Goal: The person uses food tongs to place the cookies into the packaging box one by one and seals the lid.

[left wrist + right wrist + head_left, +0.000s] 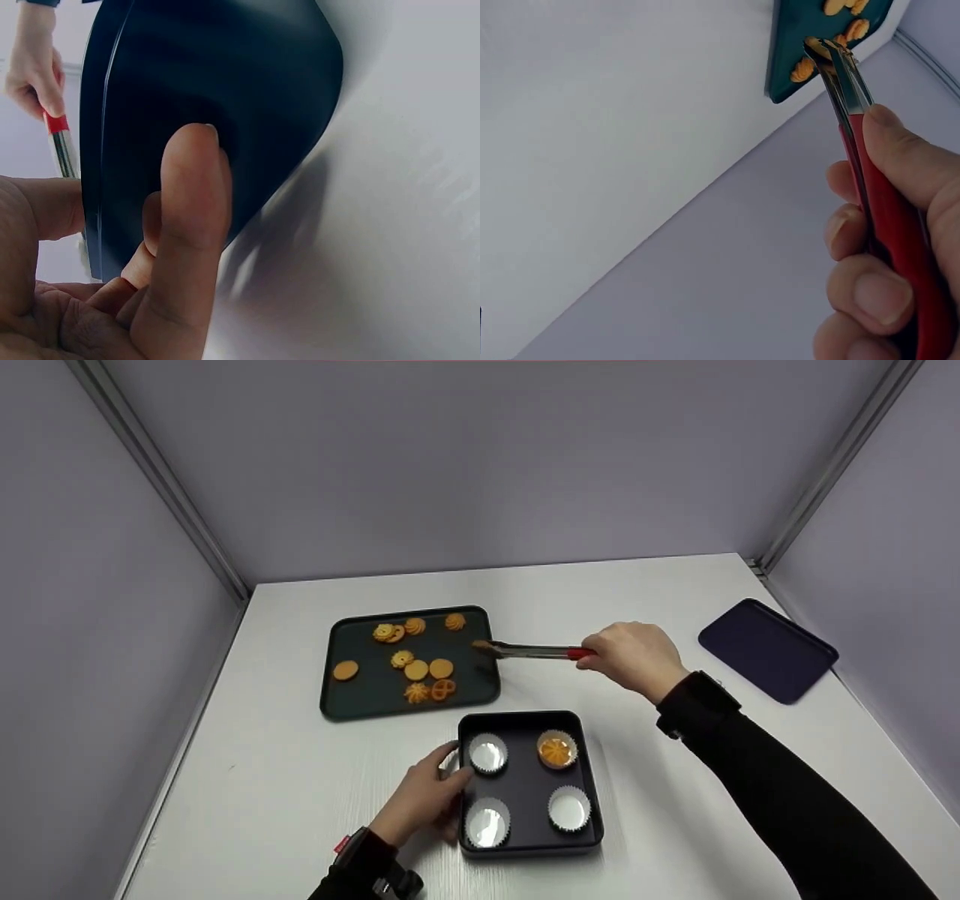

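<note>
My right hand [634,660] grips the red handles of a pair of tongs [896,217]. The tongs' tips are closed on a brown cookie [481,645], held over the right edge of a dark green baking tray [375,705]. Cookies of several shapes lie on that tray, among them a pretzel-shaped one [443,689]. My left hand [424,795] holds the left wall of a square black pan [525,787], thumb over the rim and fingers against the outside. Paper cups stand in the pan's corners; the far right one [568,737] holds a flower-shaped cookie [555,751]. The other cups hold nothing visible.
A dark blue tray [769,652] lies at the right edge of the white table [262,780]. Grey panels [487,465] enclose the table at the back and both sides. The green tray stands just behind the square pan.
</note>
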`<state>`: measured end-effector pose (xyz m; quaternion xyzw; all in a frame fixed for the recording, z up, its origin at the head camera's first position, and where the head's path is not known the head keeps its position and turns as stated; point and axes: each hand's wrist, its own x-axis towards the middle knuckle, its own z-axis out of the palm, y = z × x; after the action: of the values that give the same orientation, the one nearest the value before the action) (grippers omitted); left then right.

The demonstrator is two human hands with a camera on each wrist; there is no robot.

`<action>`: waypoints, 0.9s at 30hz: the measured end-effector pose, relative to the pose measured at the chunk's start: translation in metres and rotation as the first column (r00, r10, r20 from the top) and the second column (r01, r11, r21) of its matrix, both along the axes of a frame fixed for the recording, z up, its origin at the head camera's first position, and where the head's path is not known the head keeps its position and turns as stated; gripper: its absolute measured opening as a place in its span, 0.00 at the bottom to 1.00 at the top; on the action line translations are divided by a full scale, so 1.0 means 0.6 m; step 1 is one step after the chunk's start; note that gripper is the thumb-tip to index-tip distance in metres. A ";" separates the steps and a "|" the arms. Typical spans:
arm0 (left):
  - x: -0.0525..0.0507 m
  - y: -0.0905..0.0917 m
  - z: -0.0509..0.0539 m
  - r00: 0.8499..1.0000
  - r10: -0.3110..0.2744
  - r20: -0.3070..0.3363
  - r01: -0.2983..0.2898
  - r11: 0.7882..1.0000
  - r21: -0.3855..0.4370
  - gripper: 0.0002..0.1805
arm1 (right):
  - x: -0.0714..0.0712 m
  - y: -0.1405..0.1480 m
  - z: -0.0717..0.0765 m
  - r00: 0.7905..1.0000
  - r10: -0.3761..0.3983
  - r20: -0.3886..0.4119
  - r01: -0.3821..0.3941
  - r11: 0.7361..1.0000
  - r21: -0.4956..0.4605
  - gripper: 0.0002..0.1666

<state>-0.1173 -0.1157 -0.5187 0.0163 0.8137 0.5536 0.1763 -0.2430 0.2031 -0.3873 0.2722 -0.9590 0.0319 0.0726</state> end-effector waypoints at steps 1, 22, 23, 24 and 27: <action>0.000 0.000 0.000 1.000 0.000 -0.001 0.000 1.000 0.000 0.37 | 0.002 0.006 0.001 1.000 -0.001 0.011 0.001 1.000 -0.018 0.15; 0.003 -0.001 0.002 1.000 -0.007 -0.018 0.006 0.999 -0.048 0.37 | 0.068 0.113 0.011 0.936 0.157 0.314 -0.075 0.963 -0.258 0.05; 0.003 -0.001 0.003 1.000 -0.006 -0.020 0.005 0.999 -0.052 0.37 | 0.071 0.116 0.012 0.929 0.158 0.334 -0.072 0.964 -0.256 0.06; 0.003 -0.001 0.005 1.000 -0.007 -0.023 0.006 0.998 -0.056 0.37 | 0.074 0.117 0.012 0.922 0.157 0.353 -0.068 0.965 -0.253 0.07; 0.003 0.000 0.006 1.000 -0.006 -0.017 0.005 0.999 -0.051 0.37 | 0.081 0.119 0.014 0.904 0.155 0.398 -0.061 0.969 -0.239 0.09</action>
<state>-0.1155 -0.1160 -0.5153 0.0189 0.8290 0.5320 0.1712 -0.1943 0.2746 -0.3790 0.3026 -0.9262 0.1990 -0.1043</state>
